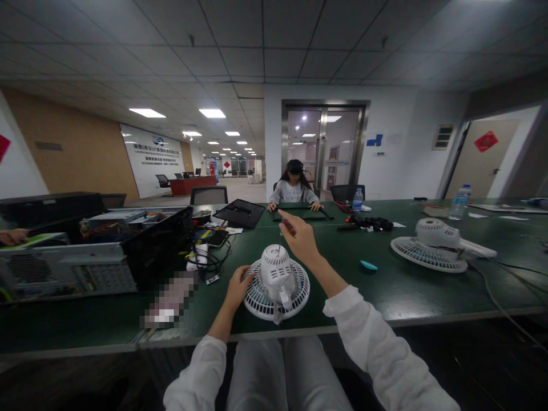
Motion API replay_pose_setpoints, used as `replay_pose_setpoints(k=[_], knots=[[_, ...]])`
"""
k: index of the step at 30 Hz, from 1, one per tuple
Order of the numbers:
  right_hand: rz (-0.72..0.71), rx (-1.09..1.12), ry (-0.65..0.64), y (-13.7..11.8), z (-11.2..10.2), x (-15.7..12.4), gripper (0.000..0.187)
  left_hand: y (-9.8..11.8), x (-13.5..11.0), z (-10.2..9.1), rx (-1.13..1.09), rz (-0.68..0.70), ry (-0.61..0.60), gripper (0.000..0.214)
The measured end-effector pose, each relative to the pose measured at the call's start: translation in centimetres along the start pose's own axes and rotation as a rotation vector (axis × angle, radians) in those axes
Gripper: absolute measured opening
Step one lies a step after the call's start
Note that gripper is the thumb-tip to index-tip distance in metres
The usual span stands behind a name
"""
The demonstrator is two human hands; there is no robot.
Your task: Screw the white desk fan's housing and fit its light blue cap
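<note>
In front of me a white fan head (277,269) lies face down on its round grille, with its motor housing on top. My left hand (237,290) holds the left rim of the grille, fingertips on the slats. Above the housing, my right hand (300,235) grips a screwdriver (287,227) by its reddish handle. The thin shaft points down, and its tip meets the top of the housing. My right fingers cover part of the handle.
An opened computer case (128,245) stands left, near cables (214,260) and a blurred-out flat object (171,299). Right are a turquoise piece (369,265), a second white fan (432,245) and a bottle (459,202). Opposite, a person (293,185) touches a dark frame (299,213); another hand (13,236) shows far left.
</note>
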State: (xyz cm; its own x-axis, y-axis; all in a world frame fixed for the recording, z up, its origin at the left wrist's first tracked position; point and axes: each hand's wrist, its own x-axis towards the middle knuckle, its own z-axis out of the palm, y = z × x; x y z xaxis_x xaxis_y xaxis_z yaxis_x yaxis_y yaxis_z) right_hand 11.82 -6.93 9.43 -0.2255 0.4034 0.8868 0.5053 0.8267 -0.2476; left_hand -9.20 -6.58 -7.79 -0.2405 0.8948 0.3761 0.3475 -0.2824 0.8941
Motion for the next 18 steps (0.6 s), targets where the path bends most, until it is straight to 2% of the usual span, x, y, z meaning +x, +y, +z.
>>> replay_pose_setpoints(k=[3,8,12,18], knots=[[0.006,-0.059,0.001,0.08,0.03,0.11,0.036,0.12,-0.06,0.0,-0.003,-0.002,0.004,0.033],[0.011,-0.013,-0.042,-0.03,-0.07,0.23,0.039,0.25,-0.1,-0.03,-0.001,-0.003,0.006,0.031],[-0.004,-0.103,-0.038,-0.23,-0.27,0.2,0.038,0.31,-0.12,-0.05,0.004,-0.013,0.002,0.031],[0.009,-0.016,-0.025,0.05,-0.33,0.13,0.039,0.42,-0.23,-0.14,0.009,-0.019,0.001,0.032]])
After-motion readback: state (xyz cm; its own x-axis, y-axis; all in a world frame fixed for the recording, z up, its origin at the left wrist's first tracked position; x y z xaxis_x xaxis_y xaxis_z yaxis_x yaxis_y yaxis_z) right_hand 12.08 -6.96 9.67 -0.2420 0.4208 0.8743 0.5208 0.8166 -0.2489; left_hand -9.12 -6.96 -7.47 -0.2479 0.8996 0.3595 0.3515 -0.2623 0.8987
